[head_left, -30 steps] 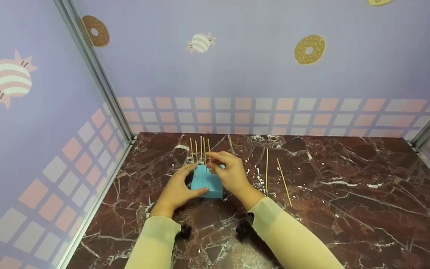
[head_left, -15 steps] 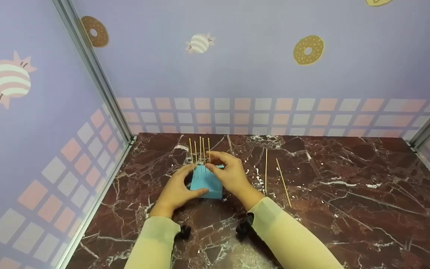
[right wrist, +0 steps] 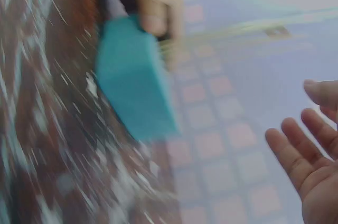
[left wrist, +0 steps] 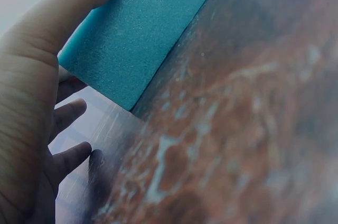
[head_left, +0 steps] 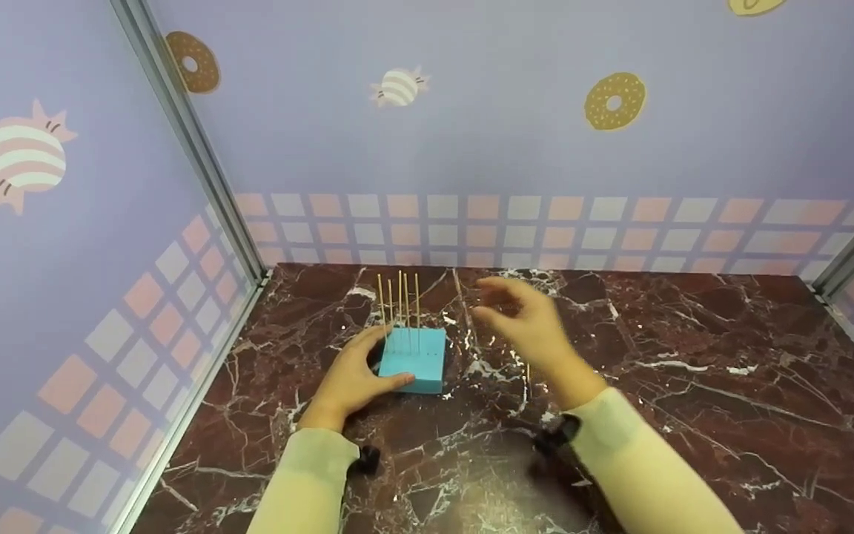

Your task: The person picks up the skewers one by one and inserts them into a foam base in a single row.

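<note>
A light-blue foam block (head_left: 427, 365) lies on the table with several thin wooden skewers (head_left: 418, 305) standing upright in it, in the part toward its left and back. My left hand (head_left: 349, 380) grips the block from the left, thumb over the front edge and fingers round the far side. In the left wrist view the thumb presses on the foam block (left wrist: 142, 23). To the right of the block, my right hand (head_left: 534, 326) is raised over the table, its fingers loosely bent and holding nothing. The right wrist view shows the right hand (right wrist: 317, 155) apart from the foam block (right wrist: 132, 81).
Below my right hand, the end of a loose skewer (head_left: 528, 373) shows on the dark red marbled table (head_left: 694, 430). Patterned lilac walls rise behind the table (head_left: 516, 163) and at the left, where a metal frame post (head_left: 197, 148) stands in the corner.
My right hand has let go of a skewer at the block and moved right, now covering most of the loose skewers there. The left hand and block stay in place.
</note>
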`<state>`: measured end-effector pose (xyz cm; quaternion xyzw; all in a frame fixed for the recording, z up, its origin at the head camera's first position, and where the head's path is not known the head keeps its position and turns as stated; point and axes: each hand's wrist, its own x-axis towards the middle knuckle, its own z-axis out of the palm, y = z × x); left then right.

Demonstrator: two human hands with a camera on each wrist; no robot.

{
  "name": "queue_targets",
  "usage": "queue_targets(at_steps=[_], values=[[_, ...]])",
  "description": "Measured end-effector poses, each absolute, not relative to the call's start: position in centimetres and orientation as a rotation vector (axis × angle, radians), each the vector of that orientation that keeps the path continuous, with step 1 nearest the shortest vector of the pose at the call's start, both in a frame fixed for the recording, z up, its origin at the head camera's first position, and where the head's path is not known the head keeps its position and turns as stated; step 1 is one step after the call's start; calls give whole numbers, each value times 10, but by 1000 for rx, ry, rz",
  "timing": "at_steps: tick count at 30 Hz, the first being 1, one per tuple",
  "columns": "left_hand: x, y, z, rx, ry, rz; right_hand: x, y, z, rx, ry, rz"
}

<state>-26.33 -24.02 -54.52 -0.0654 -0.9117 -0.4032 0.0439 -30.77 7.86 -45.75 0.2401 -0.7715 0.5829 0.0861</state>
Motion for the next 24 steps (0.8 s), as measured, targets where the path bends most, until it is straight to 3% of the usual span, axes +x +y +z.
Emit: queue_targets(at_steps=[8,16,24], values=[[-264,-242,-546,-187,-2785,-1231,-319,132,-449,450,-2396,1647],[-260,-241,-548,-168,-2795,-1262,-340,159,-471,345,-2642,1487],[-263,-239,-547,-175,-2788,-1250,-353,179,-484,166,-2811,1660]])
